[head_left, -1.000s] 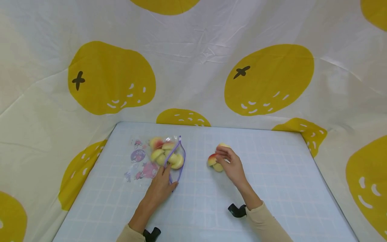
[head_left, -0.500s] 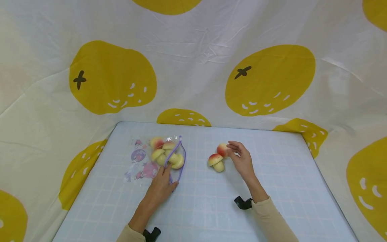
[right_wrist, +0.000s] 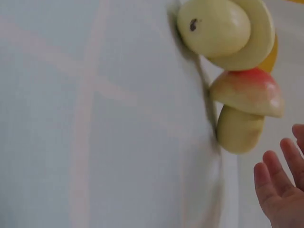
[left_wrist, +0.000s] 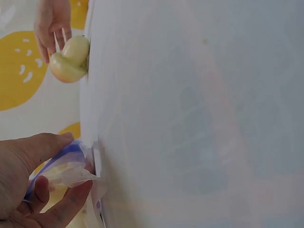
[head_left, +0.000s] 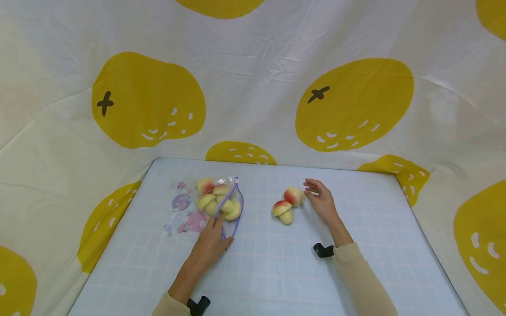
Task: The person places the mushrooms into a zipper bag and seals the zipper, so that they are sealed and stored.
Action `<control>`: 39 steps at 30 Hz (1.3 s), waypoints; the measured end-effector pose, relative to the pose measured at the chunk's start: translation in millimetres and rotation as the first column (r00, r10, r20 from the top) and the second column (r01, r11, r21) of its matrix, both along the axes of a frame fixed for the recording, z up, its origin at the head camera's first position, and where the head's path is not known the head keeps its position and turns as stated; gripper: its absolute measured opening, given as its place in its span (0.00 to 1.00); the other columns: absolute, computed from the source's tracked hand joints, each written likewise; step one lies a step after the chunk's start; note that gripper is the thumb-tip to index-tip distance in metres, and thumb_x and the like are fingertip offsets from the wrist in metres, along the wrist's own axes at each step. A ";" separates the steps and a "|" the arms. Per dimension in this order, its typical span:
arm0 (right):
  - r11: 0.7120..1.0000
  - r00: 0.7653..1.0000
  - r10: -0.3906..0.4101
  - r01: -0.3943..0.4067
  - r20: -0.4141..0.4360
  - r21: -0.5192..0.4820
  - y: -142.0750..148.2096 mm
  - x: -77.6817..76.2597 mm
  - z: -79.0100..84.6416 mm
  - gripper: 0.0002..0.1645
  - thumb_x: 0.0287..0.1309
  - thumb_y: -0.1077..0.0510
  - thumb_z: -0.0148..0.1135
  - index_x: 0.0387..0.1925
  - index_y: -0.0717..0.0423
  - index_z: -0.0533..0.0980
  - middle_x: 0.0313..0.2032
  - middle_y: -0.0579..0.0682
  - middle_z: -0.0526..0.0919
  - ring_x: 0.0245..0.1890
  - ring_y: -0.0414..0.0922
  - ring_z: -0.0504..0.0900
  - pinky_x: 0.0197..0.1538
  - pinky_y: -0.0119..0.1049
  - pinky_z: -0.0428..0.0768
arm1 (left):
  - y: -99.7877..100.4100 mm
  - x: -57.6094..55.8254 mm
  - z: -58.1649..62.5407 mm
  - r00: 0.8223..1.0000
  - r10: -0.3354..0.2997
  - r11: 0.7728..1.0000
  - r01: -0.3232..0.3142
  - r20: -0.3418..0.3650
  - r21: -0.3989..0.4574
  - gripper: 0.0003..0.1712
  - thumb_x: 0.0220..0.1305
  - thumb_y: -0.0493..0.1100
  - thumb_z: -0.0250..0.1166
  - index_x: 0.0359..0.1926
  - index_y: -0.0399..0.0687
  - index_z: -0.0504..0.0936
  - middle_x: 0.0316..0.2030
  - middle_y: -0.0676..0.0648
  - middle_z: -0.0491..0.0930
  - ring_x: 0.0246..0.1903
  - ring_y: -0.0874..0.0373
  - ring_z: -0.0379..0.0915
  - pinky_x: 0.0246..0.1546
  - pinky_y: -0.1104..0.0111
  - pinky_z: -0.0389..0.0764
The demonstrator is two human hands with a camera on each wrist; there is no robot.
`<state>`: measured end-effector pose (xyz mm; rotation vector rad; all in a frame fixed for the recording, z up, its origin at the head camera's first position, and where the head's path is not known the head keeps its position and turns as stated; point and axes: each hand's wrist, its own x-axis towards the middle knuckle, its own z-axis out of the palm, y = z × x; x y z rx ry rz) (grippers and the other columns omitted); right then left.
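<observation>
A clear zip bag [head_left: 195, 221] with a purple zip edge and pink prints lies on the left, with several toy mushrooms [head_left: 207, 203] inside. My left hand [head_left: 209, 243] holds its mouth, the thumb [left_wrist: 45, 145] on the purple edge and the fingers bent at the plastic. To the right, two toy mushrooms with red-tinged caps lie close together: a nearer mushroom [head_left: 282, 210] and a farther mushroom [head_left: 292, 196]. Just right of the farther one is my right hand [head_left: 322, 202], holding nothing, its fingers spread apart in the right wrist view.
A pale blue checked cloth covers the table [head_left: 261, 272]. Behind and beside it hangs a white curtain [head_left: 249, 101] with large yellow fruit prints. Black cameras [head_left: 323, 250] are strapped at both wrists.
My right hand has drawn away from the farther mushroom, up and to the right, uncovering both loose mushrooms. The left hand and the bag have stayed in place.
</observation>
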<state>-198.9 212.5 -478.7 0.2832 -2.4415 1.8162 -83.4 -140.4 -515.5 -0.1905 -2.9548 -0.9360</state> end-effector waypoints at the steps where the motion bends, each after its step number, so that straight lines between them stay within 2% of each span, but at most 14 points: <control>1: 1.000 1.000 0.021 -0.022 0.020 0.019 2.4 -2.9 -3.6 0.26 0.64 0.74 0.58 0.63 0.73 0.69 0.58 0.72 0.75 0.58 0.68 0.74 0.54 0.32 0.76 | 0.0 0.0 0.1 1.000 -0.002 1.000 0.002 0.000 0.000 0.47 0.58 0.43 0.76 0.72 0.32 0.63 0.52 0.40 0.69 0.39 0.53 0.70 0.42 0.60 0.78; 5: 0.989 0.987 0.131 -0.137 0.096 0.057 11.9 -17.0 -24.6 0.29 0.65 0.72 0.57 0.67 0.70 0.66 0.63 0.69 0.71 0.63 0.66 0.69 0.62 0.52 0.70 | -0.3 -0.2 0.2 1.000 -0.004 1.000 0.004 0.001 0.010 0.47 0.58 0.43 0.76 0.72 0.33 0.63 0.51 0.41 0.69 0.38 0.53 0.69 0.40 0.61 0.77; 9: 0.974 0.969 0.193 -0.208 0.153 0.090 19.2 -29.2 -46.2 0.31 0.67 0.68 0.60 0.69 0.65 0.65 0.65 0.65 0.71 0.64 0.64 0.69 0.63 0.60 0.66 | 0.0 -0.2 0.8 1.000 -0.005 1.000 0.004 0.004 0.015 0.47 0.57 0.42 0.76 0.72 0.33 0.63 0.49 0.42 0.69 0.37 0.54 0.68 0.38 0.62 0.75; 17: 0.967 0.960 0.205 -0.229 0.189 0.116 23.4 -32.7 -55.6 0.30 0.64 0.63 0.65 0.67 0.61 0.70 0.64 0.61 0.73 0.61 0.62 0.71 0.61 0.58 0.68 | 0.5 -0.1 0.6 1.000 0.000 1.000 -0.001 0.013 0.023 0.47 0.57 0.42 0.76 0.72 0.34 0.64 0.51 0.41 0.69 0.37 0.53 0.69 0.39 0.61 0.76; 22: 0.962 0.962 0.199 -0.228 0.187 0.151 25.6 -32.7 -57.0 0.30 0.62 0.62 0.67 0.65 0.56 0.73 0.60 0.58 0.77 0.57 0.58 0.75 0.54 0.48 0.75 | 0.4 0.0 0.8 1.000 0.001 1.000 -0.001 0.010 0.023 0.46 0.57 0.42 0.76 0.72 0.34 0.63 0.50 0.41 0.69 0.36 0.53 0.69 0.37 0.62 0.75; 27: 0.959 0.961 0.201 -0.233 0.188 0.164 27.0 -32.6 -58.4 0.29 0.62 0.62 0.68 0.64 0.56 0.74 0.55 0.57 0.80 0.54 0.55 0.76 0.49 0.41 0.77 | 0.3 0.5 1.4 1.000 0.002 1.000 -0.002 0.005 0.019 0.47 0.58 0.42 0.76 0.72 0.33 0.63 0.51 0.40 0.69 0.37 0.53 0.69 0.38 0.61 0.76; 39: 0.969 0.957 0.179 -0.213 0.230 0.128 25.8 -29.8 -57.8 0.30 0.60 0.59 0.71 0.63 0.59 0.74 0.57 0.60 0.78 0.54 0.57 0.77 0.49 0.42 0.77 | 1.3 0.5 2.7 1.000 0.001 1.000 -0.001 0.005 0.010 0.47 0.57 0.43 0.76 0.72 0.33 0.63 0.50 0.41 0.69 0.35 0.54 0.68 0.35 0.63 0.75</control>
